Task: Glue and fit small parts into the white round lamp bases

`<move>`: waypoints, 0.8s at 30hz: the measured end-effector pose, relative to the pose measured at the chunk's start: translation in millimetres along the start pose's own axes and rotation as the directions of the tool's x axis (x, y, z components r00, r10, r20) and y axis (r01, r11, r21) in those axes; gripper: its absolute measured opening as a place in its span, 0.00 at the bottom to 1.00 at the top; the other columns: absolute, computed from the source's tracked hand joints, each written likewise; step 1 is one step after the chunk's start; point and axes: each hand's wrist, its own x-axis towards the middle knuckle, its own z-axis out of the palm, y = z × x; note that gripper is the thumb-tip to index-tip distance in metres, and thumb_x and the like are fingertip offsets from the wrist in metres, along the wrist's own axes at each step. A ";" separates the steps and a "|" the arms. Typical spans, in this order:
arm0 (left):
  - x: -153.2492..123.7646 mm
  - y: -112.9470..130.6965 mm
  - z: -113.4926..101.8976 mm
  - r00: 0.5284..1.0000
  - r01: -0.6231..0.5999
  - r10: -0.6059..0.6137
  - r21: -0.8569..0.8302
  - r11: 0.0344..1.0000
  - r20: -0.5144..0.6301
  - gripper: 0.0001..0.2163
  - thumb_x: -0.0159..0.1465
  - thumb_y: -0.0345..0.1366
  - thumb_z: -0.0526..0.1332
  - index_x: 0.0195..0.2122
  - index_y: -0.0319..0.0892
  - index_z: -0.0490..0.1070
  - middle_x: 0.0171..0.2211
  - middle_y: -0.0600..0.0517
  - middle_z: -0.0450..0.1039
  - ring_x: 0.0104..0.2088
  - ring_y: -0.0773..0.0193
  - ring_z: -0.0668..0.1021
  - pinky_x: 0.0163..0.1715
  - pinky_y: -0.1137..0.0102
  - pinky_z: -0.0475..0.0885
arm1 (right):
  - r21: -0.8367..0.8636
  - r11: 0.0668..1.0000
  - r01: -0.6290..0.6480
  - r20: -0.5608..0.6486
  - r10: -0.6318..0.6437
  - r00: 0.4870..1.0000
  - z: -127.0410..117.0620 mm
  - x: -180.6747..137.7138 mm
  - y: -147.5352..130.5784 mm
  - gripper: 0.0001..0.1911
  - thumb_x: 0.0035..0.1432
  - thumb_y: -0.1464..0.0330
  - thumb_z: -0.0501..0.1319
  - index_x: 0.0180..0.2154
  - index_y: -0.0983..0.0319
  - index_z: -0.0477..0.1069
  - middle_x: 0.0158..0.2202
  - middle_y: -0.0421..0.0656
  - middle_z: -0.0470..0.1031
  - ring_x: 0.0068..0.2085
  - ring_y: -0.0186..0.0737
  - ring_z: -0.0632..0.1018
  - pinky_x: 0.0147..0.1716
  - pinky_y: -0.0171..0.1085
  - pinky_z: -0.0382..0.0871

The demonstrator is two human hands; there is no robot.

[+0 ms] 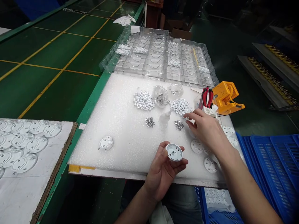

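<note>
My left hand point(161, 171) is closed around a round white plastic base point(174, 152), holding it tilted with its hollow, holed side showing. Above the right part of the foam sheet is my right hand point(202, 127), thumb and forefinger slightly apart. Its fingertips reach the near edge of a heap of small white parts point(179, 106). Just left of those fingers lies a small pile of metal pieces point(178, 125). A second white heap point(144, 100) and another metal pile point(149, 122) lie further left. One white round piece point(106, 143) rests alone on the left.
A clear squeeze bottle point(165, 118) and two plastic bags stand mid-sheet. Clear compartment trays point(154, 62) lie behind. Red-handled pliers point(206, 97) and a yellow tape dispenser point(225, 98) are at right. Blue crates point(273, 168) flank the bench; white round pieces point(23, 143) cover the left board.
</note>
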 end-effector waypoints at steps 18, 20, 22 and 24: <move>0.1 0.2 -2.8 0.999 0.010 -0.009 -0.023 1.000 0.043 0.20 0.60 0.42 0.75 0.45 0.45 0.66 0.42 0.48 0.85 0.34 0.65 0.87 0.40 0.73 0.79 | -0.054 0.999 0.000 0.014 0.001 1.000 -8.4 6.6 -7.7 0.04 0.64 0.70 0.63 0.42 0.61 0.74 0.40 0.45 0.79 0.30 0.41 0.77 0.24 0.37 0.58; 1.0 -0.2 -3.8 0.999 0.008 -0.008 -0.013 1.000 0.052 0.20 0.60 0.42 0.75 0.45 0.45 0.65 0.43 0.48 0.85 0.34 0.65 0.87 0.40 0.73 0.79 | 0.164 0.985 0.054 -0.044 -0.047 0.998 -12.1 -6.6 -11.2 0.04 0.62 0.72 0.63 0.40 0.60 0.71 0.36 0.41 0.79 0.30 0.39 0.77 0.27 0.36 0.64; 1.5 -1.0 -5.1 0.998 0.000 -0.001 0.007 1.000 0.064 0.20 0.61 0.43 0.74 0.45 0.45 0.65 0.43 0.49 0.85 0.35 0.65 0.87 0.40 0.73 0.79 | 0.354 0.929 0.110 -0.071 -0.090 0.993 -15.0 -20.6 -16.3 0.04 0.62 0.73 0.62 0.38 0.59 0.70 0.33 0.39 0.78 0.30 0.37 0.78 0.31 0.35 0.69; 0.4 -2.1 -6.7 0.995 -0.011 0.005 0.064 0.998 0.098 0.19 0.61 0.44 0.73 0.45 0.45 0.66 0.44 0.49 0.84 0.35 0.64 0.87 0.41 0.72 0.78 | 0.479 0.871 0.111 -0.082 -0.081 0.993 -15.7 -33.5 -20.9 0.03 0.62 0.72 0.62 0.37 0.58 0.70 0.33 0.38 0.78 0.33 0.37 0.79 0.34 0.35 0.71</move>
